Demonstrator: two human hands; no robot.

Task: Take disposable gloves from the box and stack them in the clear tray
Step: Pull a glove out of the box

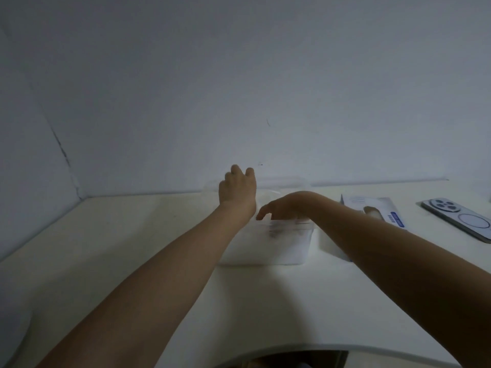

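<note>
Clear tray (265,251) is covered by right hand (285,205), fingers drooped into it, while left hand (237,191) is held at its far-left rim, grip undeterminable for both; glove box (382,203) is placed just right of the tray.

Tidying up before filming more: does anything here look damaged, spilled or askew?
Only a dark crack down the wall near its left corner. The clear tray, glove box and phone sit flat; nothing spilled.
</note>
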